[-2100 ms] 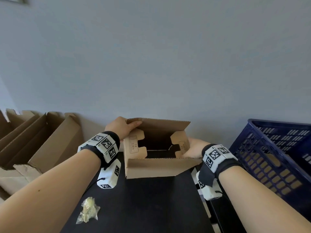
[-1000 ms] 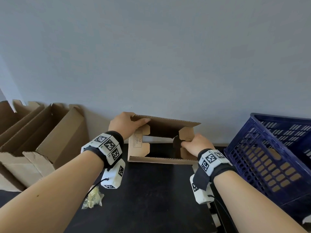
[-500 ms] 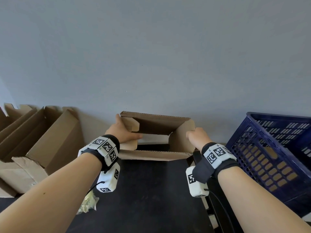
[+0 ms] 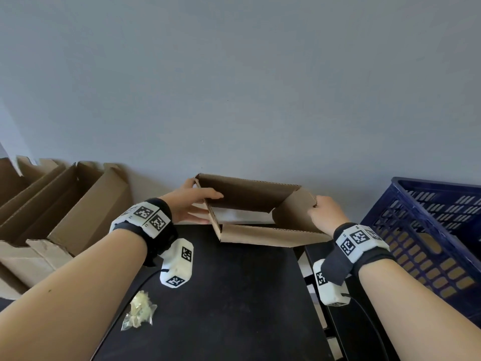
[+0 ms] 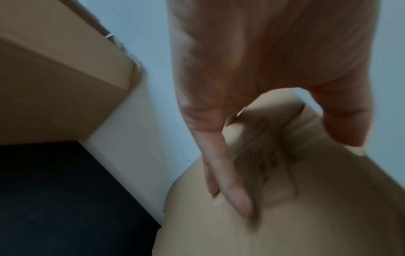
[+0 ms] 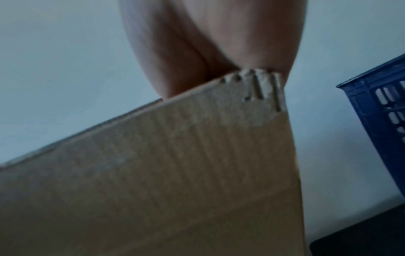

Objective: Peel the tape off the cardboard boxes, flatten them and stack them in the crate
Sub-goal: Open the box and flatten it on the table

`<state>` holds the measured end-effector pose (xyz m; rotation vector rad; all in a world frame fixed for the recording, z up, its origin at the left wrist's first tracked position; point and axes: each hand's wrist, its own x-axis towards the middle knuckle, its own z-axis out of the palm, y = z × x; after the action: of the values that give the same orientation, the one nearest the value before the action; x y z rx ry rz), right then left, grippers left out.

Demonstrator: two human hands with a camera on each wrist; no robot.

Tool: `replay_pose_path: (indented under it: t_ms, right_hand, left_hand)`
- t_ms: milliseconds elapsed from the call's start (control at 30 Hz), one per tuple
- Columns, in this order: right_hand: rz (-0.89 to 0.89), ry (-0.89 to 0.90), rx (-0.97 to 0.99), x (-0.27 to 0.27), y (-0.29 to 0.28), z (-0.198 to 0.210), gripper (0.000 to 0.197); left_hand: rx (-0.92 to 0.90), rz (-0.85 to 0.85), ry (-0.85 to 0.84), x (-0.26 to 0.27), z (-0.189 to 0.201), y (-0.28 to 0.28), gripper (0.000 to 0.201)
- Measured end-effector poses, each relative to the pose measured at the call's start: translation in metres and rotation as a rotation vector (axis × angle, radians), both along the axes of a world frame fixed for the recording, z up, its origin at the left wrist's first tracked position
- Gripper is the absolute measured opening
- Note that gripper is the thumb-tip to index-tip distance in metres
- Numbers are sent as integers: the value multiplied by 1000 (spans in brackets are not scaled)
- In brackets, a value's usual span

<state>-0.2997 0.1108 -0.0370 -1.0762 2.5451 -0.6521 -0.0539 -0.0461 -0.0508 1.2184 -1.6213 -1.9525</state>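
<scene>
A brown cardboard box (image 4: 270,234), opened at both ends into a skewed tube, is held at the back of the black table (image 4: 229,303). My left hand (image 4: 194,204) grips its left end, thumb over the top edge and fingers against the outer wall (image 5: 285,207). At the other end, my right hand (image 4: 324,211) pinches the top right corner (image 6: 258,83). The blue crate (image 4: 426,230) stands to the right, its inside hidden from here.
Several opened cardboard boxes (image 4: 65,204) lean together at the left against the wall. A crumpled wad of clear tape (image 4: 139,311) lies on the table near my left forearm. A gap runs along the table's right edge beside the crate.
The flaps have been pushed out of the box's middle, so it is now an open tube. It has skewed toward a parallelogram and shifted right; both hands kept their hold on its ends.
</scene>
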Motion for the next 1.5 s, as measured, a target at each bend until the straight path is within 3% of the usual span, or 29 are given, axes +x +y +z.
replay_pose_path:
  t_ms: [100,167,233,367,467,600,700,800,1167,1333,1500]
  right_hand:
    - [128,9,-1,6,1,4,26]
    - [184,-30,26,11,-1,6,50]
    - [198,-39,95,16,-8,4,55]
    - [284,77,254,30,-18,-5,46]
    - [438,58,406,43,-21,-10,54]
    - [526,32,544,59,-17,-21,73]
    - [534,-121,663,61,-11,-37,86]
    - [551,-72,710,62,-8,-60,88]
    - [557,-98,722,54,-11,-142,95]
    - [560,-56,624,48,-21,-165,77]
    - [492,-6,628,45,-33,-189,77]
  left_hand:
    - [86,-51,3,2,4,1,72]
    - [119,-46,-5,-2,8,1,81]
    - [76,-18,-113,-11,9,2,85]
    - [-589,-182,-629,-23,10,4,72]
    - [-781,-323,-637,-32,15,13,62]
    - [-693,-557,-731,-51,-16,33,61]
    - [-579,-657,-798,-56,-50,45,65]
    - [-565,-707,-830,-60,-74,50,66]
    - [-499,-777,-973,-69,-150,53,69]
    - [-497,-715,-1003,-74,-172,50,71]
    - [-548,-669,-1005,-75,-181,35,86]
